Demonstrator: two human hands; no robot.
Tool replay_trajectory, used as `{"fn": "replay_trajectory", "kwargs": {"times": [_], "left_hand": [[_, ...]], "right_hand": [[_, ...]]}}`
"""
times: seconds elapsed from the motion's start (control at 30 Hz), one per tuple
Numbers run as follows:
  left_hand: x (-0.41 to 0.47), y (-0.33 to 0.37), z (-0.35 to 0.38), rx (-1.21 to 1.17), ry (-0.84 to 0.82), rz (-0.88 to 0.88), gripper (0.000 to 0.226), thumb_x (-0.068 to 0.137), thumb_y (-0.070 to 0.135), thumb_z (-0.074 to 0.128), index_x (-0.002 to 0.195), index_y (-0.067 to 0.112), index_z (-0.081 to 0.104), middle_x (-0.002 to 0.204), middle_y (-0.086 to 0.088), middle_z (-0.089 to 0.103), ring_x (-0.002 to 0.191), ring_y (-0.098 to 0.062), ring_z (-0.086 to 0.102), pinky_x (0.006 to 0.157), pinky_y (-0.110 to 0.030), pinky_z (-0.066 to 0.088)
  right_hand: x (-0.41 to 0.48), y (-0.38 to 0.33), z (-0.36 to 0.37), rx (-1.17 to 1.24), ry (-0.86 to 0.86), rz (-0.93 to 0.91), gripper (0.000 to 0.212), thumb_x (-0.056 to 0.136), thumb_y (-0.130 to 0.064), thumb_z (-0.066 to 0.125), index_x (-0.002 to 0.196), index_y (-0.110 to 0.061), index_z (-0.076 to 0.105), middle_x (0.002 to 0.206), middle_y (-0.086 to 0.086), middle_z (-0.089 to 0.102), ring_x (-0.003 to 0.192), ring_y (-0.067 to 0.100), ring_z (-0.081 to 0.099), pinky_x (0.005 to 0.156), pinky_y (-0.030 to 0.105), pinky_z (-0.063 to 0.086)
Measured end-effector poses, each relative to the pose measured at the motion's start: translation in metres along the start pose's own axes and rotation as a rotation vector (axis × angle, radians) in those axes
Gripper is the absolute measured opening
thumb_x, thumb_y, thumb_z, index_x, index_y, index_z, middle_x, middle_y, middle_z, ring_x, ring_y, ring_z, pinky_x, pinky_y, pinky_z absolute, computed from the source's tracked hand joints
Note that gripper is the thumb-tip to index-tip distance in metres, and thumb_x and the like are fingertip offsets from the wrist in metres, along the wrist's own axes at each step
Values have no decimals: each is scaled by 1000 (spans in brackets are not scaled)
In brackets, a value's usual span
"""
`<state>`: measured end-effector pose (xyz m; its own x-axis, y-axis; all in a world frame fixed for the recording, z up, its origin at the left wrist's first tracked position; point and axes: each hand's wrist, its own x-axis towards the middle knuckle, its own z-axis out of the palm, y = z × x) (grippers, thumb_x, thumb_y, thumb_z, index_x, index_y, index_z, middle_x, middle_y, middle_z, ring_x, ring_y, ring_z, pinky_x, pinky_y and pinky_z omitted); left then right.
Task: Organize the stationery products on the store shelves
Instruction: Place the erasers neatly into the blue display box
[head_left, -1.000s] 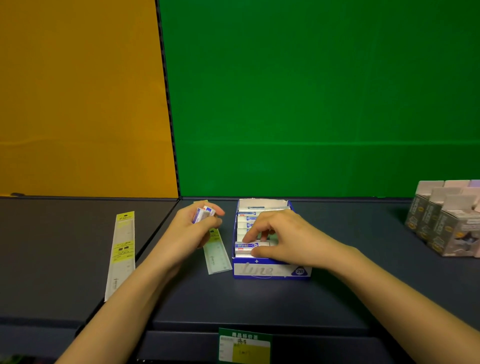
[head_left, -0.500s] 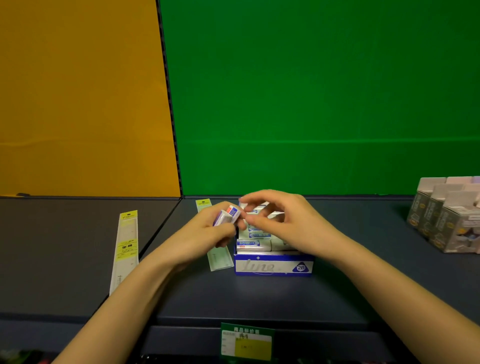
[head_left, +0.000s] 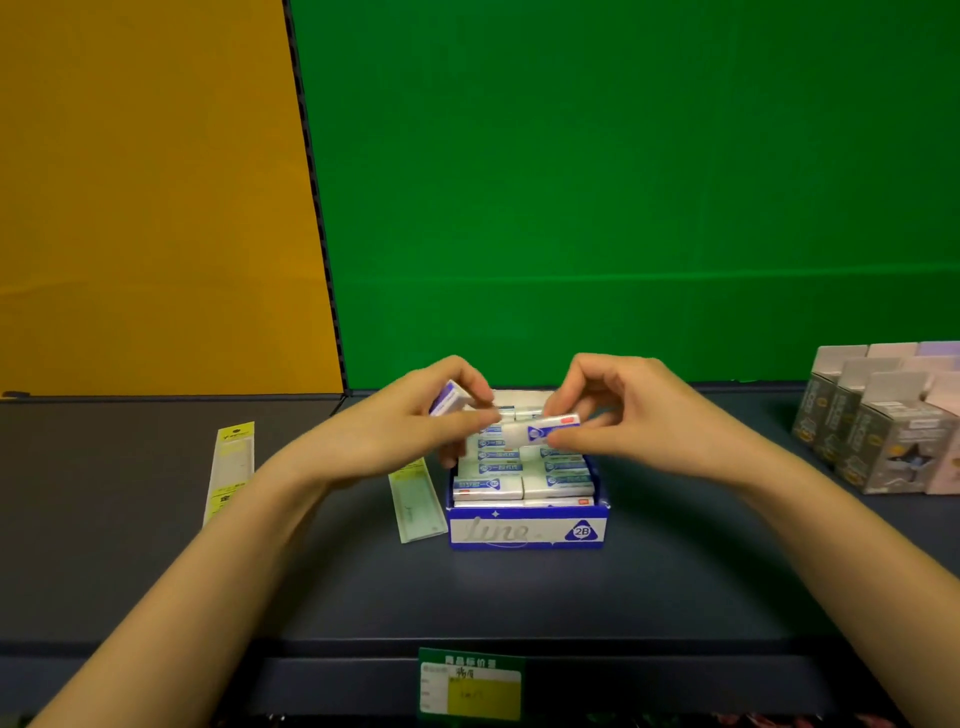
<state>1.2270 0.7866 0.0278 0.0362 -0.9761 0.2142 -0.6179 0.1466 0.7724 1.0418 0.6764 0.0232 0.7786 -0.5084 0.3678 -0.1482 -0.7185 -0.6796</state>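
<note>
Right hand (head_left: 641, 415) pinches one eraser (head_left: 548, 431) over the box (head_left: 524, 531); left hand (head_left: 395, 439) grips a second eraser (head_left: 448, 402). I'd worry the thin pinch slips (rows look packed).

Light is soft and even, rather dim on the dark shelf (head_left: 675, 582), with faint shadows under the forearms. The left hand (head_left: 395, 436) is motion-blurred. The panel seam (head_left: 317, 208) leans from wide-angle distortion. Price tag (head_left: 470, 686) print is too soft to read.
</note>
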Motion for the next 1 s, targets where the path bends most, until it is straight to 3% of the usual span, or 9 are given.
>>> {"fn": "replay_trajectory", "kwargs": {"times": [0.1, 0.2, 0.27, 0.37, 0.47, 0.57, 0.73, 0.87, 1.0], "left_hand": [[1, -5, -3, 178, 61, -14, 17, 86, 30, 58, 84, 14, 54, 59, 7, 56, 47, -1, 43, 45, -14, 37], [2, -6, 2, 291, 4, -18, 17, 86, 32, 59, 81, 18, 50, 72, 5, 63, 58, -8, 51, 52, -18, 39], [4, -6, 6, 305, -60, -45, 13, 88, 29, 56, 84, 20, 47, 84, 7, 66, 69, -8, 59, 56, -17, 42], [3, -4, 9, 240, -141, -96, 13, 90, 31, 46, 84, 21, 41, 63, 19, 54, 56, -1, 45, 54, -15, 35], [1, -3, 8, 293, -220, -105, 13, 88, 34, 36, 84, 22, 34, 69, 10, 40, 62, -5, 34, 65, -25, 34], [0, -3, 6, 365, -260, -96, 10, 97, 25, 34, 95, 16, 36, 78, 3, 43, 70, -9, 38, 70, -27, 36], [1, -5, 5, 409, -218, 13, 14, 93, 28, 49, 105, 20, 51, 90, 16, 54, 76, 0, 50, 66, -14, 41], [6, -7, 6, 486, -177, 53, 25, 83, 32, 63, 107, 24, 63, 95, 17, 62, 88, -6, 59, 75, -18, 49], [8, -5, 7, 544, -155, 66, 31, 80, 31, 68, 110, 24, 66, 93, 18, 60, 87, -10, 59, 65, -10, 44]], "right_hand": [[-10, 11, -4, 7, -48, 59, 18, 69, -7, 78, 73, -11, 60, 91, 14, 71, 70, 15, 62, 75, 40, 55], [-15, 17, -1, -40, -99, 58, 19, 67, -12, 80, 69, -20, 62, 89, 12, 72, 76, 25, 67, 79, 41, 56], [-15, 18, 1, -118, -109, 33, 22, 67, -17, 81, 67, -27, 62, 86, 6, 73, 80, 23, 66, 79, 38, 54], [-13, 20, 4, -217, -132, 14, 20, 68, -18, 79, 67, -29, 62, 84, -2, 74, 79, 16, 65, 78, 35, 52], [-12, 21, 3, -255, -182, 22, 11, 71, -19, 77, 78, -22, 70, 81, -6, 74, 76, 11, 66, 78, 30, 53], [-12, 19, -1, -311, -235, 17, 18, 73, -20, 76, 91, -21, 73, 84, -9, 74, 78, 5, 67, 79, 22, 53], [-9, 14, -3, -410, -297, -8, 16, 76, -22, 73, 91, -21, 74, 85, -9, 73, 77, 3, 66, 79, 22, 52], [-7, 10, -3, -399, -309, -1, 11, 75, -22, 74, 86, -19, 74, 83, -2, 75, 74, 2, 68, 78, 20, 53], [-8, 8, -3, -429, -295, -12, 7, 76, -19, 72, 83, -19, 72, 79, -4, 74, 71, 2, 67, 74, 15, 53]]}}
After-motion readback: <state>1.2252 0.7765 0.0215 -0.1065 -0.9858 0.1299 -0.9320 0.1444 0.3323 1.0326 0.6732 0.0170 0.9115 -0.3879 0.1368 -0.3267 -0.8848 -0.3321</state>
